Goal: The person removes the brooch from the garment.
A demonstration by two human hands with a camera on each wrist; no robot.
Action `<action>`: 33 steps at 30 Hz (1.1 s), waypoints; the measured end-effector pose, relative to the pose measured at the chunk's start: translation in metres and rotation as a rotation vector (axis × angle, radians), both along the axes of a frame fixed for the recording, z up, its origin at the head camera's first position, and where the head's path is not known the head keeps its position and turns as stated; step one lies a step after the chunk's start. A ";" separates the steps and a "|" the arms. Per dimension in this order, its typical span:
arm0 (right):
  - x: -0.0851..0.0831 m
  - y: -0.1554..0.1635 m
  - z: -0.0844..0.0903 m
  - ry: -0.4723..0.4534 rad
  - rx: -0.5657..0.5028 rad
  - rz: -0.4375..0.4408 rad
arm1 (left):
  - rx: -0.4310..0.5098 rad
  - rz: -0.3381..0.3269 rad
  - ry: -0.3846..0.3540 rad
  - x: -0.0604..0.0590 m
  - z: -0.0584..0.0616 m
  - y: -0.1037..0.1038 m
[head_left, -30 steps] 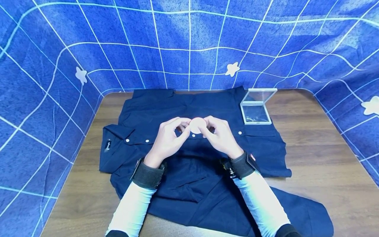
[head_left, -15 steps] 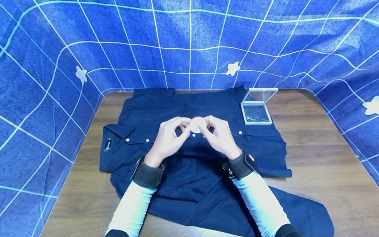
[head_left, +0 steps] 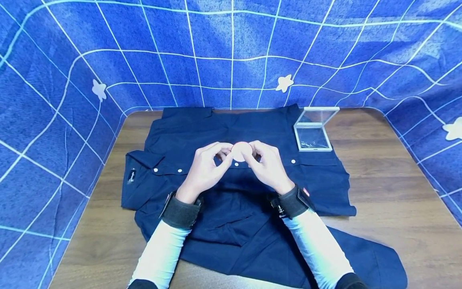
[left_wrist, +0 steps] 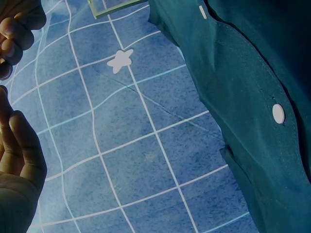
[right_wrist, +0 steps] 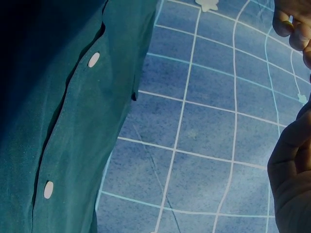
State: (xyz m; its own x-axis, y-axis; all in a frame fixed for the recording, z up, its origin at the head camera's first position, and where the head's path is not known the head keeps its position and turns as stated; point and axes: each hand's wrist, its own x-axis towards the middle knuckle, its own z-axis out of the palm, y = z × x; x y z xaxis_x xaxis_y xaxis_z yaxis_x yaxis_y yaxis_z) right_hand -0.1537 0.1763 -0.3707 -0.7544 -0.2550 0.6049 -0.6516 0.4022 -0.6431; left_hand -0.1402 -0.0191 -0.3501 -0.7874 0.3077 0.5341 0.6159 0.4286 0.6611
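A small round pale pink disc is held above a dark navy shirt that lies spread on the wooden table. My left hand pinches the disc's left edge and my right hand pinches its right edge, fingers curled round it. The shirt has white buttons along its front. In the left wrist view my left hand's fingers show at the left edge, beside the shirt. The right wrist view has my right hand's fingers at the right edge and the shirt at the left.
An open clear plastic case stands on the shirt's far right corner. Blue cloth with a white grid and stars walls the table on three sides. Bare wood shows at the right and near left.
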 end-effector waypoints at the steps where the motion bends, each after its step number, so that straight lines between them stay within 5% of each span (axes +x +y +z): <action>1: 0.000 0.000 0.000 0.003 -0.002 0.001 | 0.000 0.000 0.000 0.000 0.000 0.000; 33: 0.000 -0.002 -0.002 0.034 0.015 -0.044 | 0.008 -0.001 -0.002 -0.001 -0.001 0.000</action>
